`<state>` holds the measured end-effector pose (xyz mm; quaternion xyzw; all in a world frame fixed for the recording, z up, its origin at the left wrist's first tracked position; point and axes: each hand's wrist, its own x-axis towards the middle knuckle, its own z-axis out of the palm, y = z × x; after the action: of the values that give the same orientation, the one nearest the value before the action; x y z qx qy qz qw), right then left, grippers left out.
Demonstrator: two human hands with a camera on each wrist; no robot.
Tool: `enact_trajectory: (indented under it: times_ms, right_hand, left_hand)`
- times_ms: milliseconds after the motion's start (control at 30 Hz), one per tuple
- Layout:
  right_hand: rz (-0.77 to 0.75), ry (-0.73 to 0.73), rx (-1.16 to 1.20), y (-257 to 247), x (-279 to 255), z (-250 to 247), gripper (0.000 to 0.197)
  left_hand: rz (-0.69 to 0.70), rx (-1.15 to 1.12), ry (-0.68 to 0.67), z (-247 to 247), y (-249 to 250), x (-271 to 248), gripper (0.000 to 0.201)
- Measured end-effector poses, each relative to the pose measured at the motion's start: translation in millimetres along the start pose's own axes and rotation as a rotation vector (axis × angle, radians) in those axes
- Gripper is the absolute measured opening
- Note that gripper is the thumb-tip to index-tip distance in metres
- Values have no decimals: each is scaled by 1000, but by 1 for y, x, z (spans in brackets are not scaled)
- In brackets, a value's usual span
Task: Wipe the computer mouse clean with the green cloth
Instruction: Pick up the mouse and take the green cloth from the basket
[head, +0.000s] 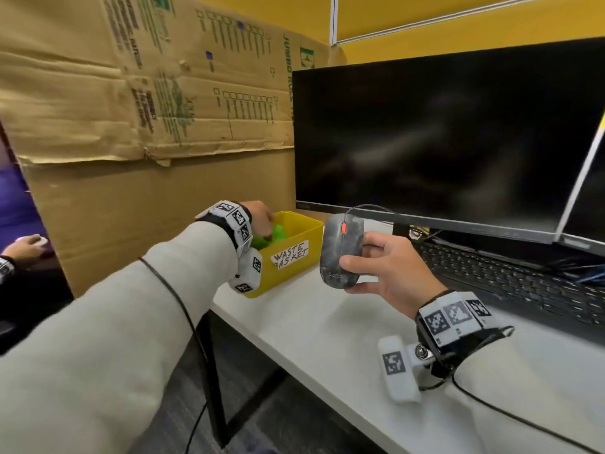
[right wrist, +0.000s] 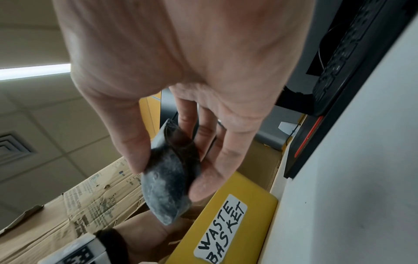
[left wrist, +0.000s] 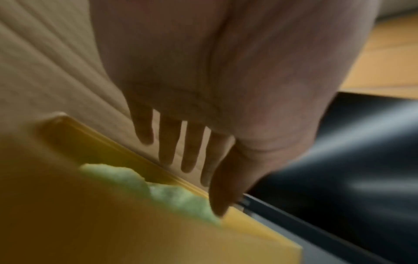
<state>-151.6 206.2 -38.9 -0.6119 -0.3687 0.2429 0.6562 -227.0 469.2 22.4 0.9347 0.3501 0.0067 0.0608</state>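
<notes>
A black computer mouse (head: 342, 253) with a red scroll wheel, smeared with grey dust, is held up above the desk. My right hand (head: 360, 257) grips it, thumb on top and fingers underneath; the right wrist view shows the dusty mouse (right wrist: 162, 192) pinched in that right hand (right wrist: 167, 176). The green cloth (head: 278, 235) lies crumpled inside a yellow basket (head: 294, 276) labelled "WASTE BASKET". My left hand (head: 262, 217) hangs over the basket. In the left wrist view its fingers (left wrist: 190, 160) are straight and spread, and the thumb tip sits at the cloth (left wrist: 162, 194).
A dark monitor (head: 442, 142) stands behind the mouse, a black keyboard (head: 523, 283) below it. A cardboard wall (head: 131, 126) rises behind the basket. The white desk (head: 327, 339) ends at left. Another person's hand (head: 29, 245) shows at far left.
</notes>
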Motion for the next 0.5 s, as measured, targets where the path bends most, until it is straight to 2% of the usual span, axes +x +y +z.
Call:
enact_trajectory:
  times_ms: [100, 200, 233, 367, 500]
  right_hand:
    - [-6, 7, -16, 2, 0, -3, 29]
    - [-12, 22, -16, 1, -2, -8, 30]
    - [-16, 25, -19, 1, -3, -9, 30]
    - [-22, 51, -35, 0, -4, -14, 31]
    - [-18, 94, -50, -2, -8, -20, 29]
  left_hand:
    - [-27, 164, -59, 4, 1, 10, 54]
    - [-40, 195, -20, 4, 1, 15, 30]
    - [-50, 131, 17, 2, 2, 16, 31]
    - [-78, -73, 206, -17, 5, 7, 60]
    - [-114, -162, 406, -38, 14, -8, 71]
